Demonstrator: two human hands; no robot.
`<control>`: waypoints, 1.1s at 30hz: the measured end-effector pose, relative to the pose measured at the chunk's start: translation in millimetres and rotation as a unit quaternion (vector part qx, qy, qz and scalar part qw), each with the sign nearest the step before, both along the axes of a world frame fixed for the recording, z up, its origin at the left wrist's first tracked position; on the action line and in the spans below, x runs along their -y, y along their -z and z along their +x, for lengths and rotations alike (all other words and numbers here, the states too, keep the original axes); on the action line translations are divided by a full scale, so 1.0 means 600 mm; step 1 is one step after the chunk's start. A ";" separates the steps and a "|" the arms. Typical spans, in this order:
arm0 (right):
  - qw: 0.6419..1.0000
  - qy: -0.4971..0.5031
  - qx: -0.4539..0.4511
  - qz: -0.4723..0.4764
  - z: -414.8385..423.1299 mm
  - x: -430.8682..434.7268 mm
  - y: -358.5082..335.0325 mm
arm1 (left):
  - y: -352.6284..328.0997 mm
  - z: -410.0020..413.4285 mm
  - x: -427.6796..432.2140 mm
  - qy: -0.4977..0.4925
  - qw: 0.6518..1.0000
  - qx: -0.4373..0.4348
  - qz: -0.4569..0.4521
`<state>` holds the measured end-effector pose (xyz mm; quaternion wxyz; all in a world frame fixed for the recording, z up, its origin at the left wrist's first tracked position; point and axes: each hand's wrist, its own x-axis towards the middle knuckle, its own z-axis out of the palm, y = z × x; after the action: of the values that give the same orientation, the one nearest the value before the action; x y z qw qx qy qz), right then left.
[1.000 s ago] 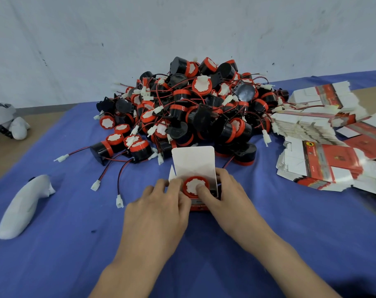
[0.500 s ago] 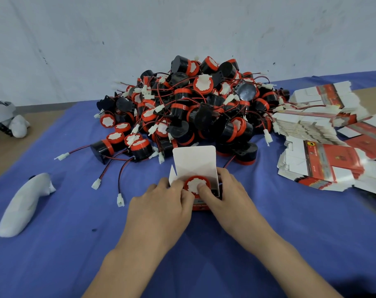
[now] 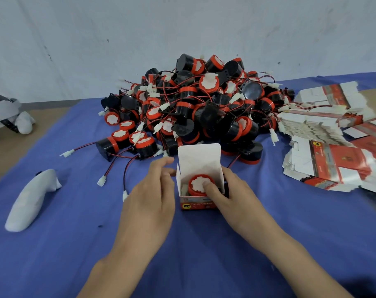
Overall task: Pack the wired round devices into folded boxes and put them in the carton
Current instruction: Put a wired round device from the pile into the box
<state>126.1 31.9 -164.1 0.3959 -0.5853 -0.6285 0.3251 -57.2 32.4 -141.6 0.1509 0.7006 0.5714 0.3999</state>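
Observation:
A small red-and-white folded box (image 3: 201, 162) stands open on the blue cloth (image 3: 64, 250), its lid flap up. One round black-and-red device (image 3: 196, 185) sits inside it, white face up. My right hand (image 3: 236, 198) holds the box from the right side, and its thumb presses on the device's top. Just left of the box, my left hand (image 3: 148, 203) hovers with relaxed fingers and holds nothing. Behind the box lies a big pile of wired devices (image 3: 200, 108). No carton is in view.
Stacks of flat unfolded boxes (image 3: 324, 151) lie at the right. A white controller (image 3: 32, 201) lies at the left on the cloth, and a headset (image 3: 4, 112) sits at the far left. Loose wires with white plugs (image 3: 102, 180) trail from the pile.
My left hand has let go of the box and drawn a little to the left. The device has sunk deeper into the box under my right thumb.

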 end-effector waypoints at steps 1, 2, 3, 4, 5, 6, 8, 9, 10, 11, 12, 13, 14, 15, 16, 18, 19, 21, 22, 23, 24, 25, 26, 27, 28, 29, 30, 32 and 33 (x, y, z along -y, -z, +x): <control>1.000 -0.005 0.000 0.001 0.001 0.000 -0.001 | 0.002 -0.002 -0.001 0.002 1.000 0.013 -0.015; 1.000 -0.010 -0.006 0.002 0.002 0.000 -0.002 | 0.004 -0.004 -0.002 0.006 0.999 0.021 -0.025; 1.000 -0.013 -0.024 -0.001 0.003 0.001 -0.003 | 0.006 -0.005 -0.004 0.012 0.999 0.030 -0.032; 0.998 -0.015 -0.057 -0.008 0.004 0.002 -0.005 | 0.008 -0.005 -0.005 0.019 0.998 0.039 -0.036; 0.995 -0.011 -0.093 -0.020 0.007 0.003 -0.005 | 0.011 -0.006 -0.007 0.026 0.998 0.047 -0.039; 0.992 -0.002 -0.123 -0.032 0.012 0.001 -0.005 | 0.012 -0.006 -0.009 0.031 0.997 0.057 -0.042; 0.986 0.026 -0.157 -0.050 0.024 -0.006 -0.005 | 0.014 -0.005 -0.012 0.041 0.994 0.083 -0.055; 0.985 0.036 -0.160 -0.057 0.030 -0.010 -0.005 | 0.014 -0.005 -0.013 0.045 0.992 0.096 -0.065; 0.985 0.040 -0.156 -0.062 0.034 -0.013 -0.004 | 0.015 -0.003 -0.015 0.048 0.990 0.106 -0.075; 0.987 0.038 -0.146 -0.063 0.036 -0.016 -0.004 | 0.015 -0.002 -0.018 0.051 0.989 0.113 -0.083; 0.989 0.031 -0.134 -0.062 0.036 -0.017 -0.004 | 0.015 -0.001 -0.021 0.053 0.988 0.117 -0.089; 0.990 0.024 -0.126 -0.059 0.036 -0.018 -0.003 | 0.015 0.001 -0.024 0.055 0.987 0.121 -0.091; 0.991 0.020 -0.122 -0.056 0.036 -0.018 -0.002 | 0.015 0.003 -0.027 0.058 0.986 0.125 -0.091; 0.991 0.017 -0.123 -0.053 0.035 -0.017 -0.002 | 0.014 0.004 -0.030 0.061 0.986 0.130 -0.090; 0.991 0.015 -0.125 -0.051 0.035 -0.018 -0.001 | 0.013 0.005 -0.031 0.063 0.985 0.135 -0.088; 0.990 0.011 -0.129 -0.048 0.036 -0.018 -0.002 | 0.011 0.008 -0.033 0.069 0.983 0.143 -0.091; 0.991 0.010 -0.127 -0.045 0.036 -0.018 -0.001 | 0.012 0.010 -0.033 0.074 0.982 0.144 -0.098; 0.991 0.007 -0.124 -0.040 0.036 -0.017 -0.001 | 0.014 0.014 -0.033 0.087 0.980 0.140 -0.114; 0.992 0.005 -0.123 -0.039 0.036 -0.017 -0.001 | 0.016 0.017 -0.033 0.092 0.979 0.140 -0.119; 0.992 0.004 -0.122 -0.040 0.036 -0.016 0.000 | 0.018 0.019 -0.033 0.096 0.977 0.142 -0.123; 0.992 0.004 -0.122 -0.039 0.037 -0.017 0.001 | 0.020 0.021 -0.034 0.098 0.976 0.146 -0.127; 0.992 0.004 -0.122 -0.038 0.037 -0.017 0.002 | 0.021 0.022 -0.034 0.100 0.975 0.150 -0.131; 0.992 0.004 -0.121 -0.036 0.037 -0.017 0.003 | 0.021 0.023 -0.035 0.102 0.974 0.152 -0.133; 0.992 0.005 -0.120 -0.033 0.037 -0.018 0.003 | 0.021 0.023 -0.036 0.104 0.974 0.152 -0.134; 0.992 0.006 -0.118 -0.032 0.036 -0.018 0.004 | 0.021 0.023 -0.037 0.103 0.974 0.152 -0.135; 0.992 0.006 -0.118 -0.033 0.036 -0.019 0.003 | 0.021 0.022 -0.038 0.102 0.973 0.154 -0.136; 0.992 0.006 -0.119 -0.034 0.036 -0.019 0.003 | 0.020 0.021 -0.039 0.101 0.973 0.155 -0.137; 0.992 0.008 -0.121 -0.036 0.036 -0.019 0.003 | 0.020 0.021 -0.041 0.101 0.974 0.153 -0.136; 0.992 0.011 -0.122 -0.039 0.036 -0.019 0.003 | 0.020 0.022 -0.041 0.101 0.974 0.150 -0.135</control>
<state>148.0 43.3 -165.9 0.4498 -0.5631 -0.5561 0.4139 -44.1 57.3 -153.8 0.3678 0.6597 0.5172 0.4026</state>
